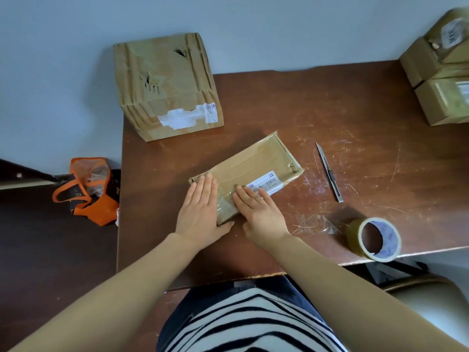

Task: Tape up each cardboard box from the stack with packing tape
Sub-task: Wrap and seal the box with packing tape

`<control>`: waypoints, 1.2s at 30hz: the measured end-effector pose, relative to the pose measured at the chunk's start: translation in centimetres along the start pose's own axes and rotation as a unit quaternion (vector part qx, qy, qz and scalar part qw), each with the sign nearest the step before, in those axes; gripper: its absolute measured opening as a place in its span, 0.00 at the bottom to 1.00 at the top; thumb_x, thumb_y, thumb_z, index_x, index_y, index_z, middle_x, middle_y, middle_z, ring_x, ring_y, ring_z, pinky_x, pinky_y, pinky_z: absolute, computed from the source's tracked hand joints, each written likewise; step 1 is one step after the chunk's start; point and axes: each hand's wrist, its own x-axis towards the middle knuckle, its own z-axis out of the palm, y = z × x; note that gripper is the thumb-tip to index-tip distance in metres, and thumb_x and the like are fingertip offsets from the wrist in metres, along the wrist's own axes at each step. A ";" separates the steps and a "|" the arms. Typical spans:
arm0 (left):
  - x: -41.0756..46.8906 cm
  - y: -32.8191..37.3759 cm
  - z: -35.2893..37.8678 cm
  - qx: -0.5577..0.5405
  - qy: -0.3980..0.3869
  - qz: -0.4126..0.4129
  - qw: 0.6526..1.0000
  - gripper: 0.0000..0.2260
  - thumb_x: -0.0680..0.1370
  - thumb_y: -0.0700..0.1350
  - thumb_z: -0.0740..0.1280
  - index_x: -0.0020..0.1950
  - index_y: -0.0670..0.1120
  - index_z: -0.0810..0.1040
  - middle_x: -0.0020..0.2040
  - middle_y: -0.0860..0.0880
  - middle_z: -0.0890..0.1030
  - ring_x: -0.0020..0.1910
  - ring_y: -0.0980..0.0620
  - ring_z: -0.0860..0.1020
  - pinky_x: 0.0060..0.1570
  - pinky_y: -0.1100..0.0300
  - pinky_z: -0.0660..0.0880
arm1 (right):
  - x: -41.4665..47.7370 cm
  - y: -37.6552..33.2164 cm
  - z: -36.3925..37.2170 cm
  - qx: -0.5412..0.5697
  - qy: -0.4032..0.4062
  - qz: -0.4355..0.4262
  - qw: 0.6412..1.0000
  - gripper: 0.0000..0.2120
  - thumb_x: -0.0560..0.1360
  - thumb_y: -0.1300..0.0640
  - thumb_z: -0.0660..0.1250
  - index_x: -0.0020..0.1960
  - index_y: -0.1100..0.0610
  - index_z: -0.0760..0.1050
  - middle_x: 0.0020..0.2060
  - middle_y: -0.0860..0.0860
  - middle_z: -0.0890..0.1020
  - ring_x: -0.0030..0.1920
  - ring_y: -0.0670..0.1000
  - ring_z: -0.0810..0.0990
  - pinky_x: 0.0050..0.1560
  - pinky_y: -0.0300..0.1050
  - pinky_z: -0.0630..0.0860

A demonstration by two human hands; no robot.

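Box [256,163], bench [355,110] centre: I am pressing left grip [200,207] and right grip [258,212] flat, uncurled, holding nothing, seemingly smoothing tape [224,204]; roll [355,237] waiting at four o'clock.

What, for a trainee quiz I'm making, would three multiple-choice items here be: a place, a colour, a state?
1. Where is the tape roll? A on a shelf; B on the table, front right; C in a drawer.
2. What colour is the bag? A orange; B green; C white.
3. How are the left hand and right hand? A clenched in air; B holding pens; C flat on the small box.
Key: 1 B, it stands near the table's front edge; 2 A, orange straps; 3 C, straight fingers press it.
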 end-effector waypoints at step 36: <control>-0.8 8.2 -4.4 -0.230 0.073 0.139 0.960 0.19 0.62 0.39 0.75 0.53 0.47 0.79 0.56 0.48 0.71 0.47 0.46 0.77 0.40 0.59 0.77 | -8.2 11.1 -10.3 0.026 -0.086 0.481 0.872 0.31 0.69 0.42 0.71 0.67 0.50 0.68 0.63 0.59 0.67 0.63 0.61 0.65 0.63 0.51 0.64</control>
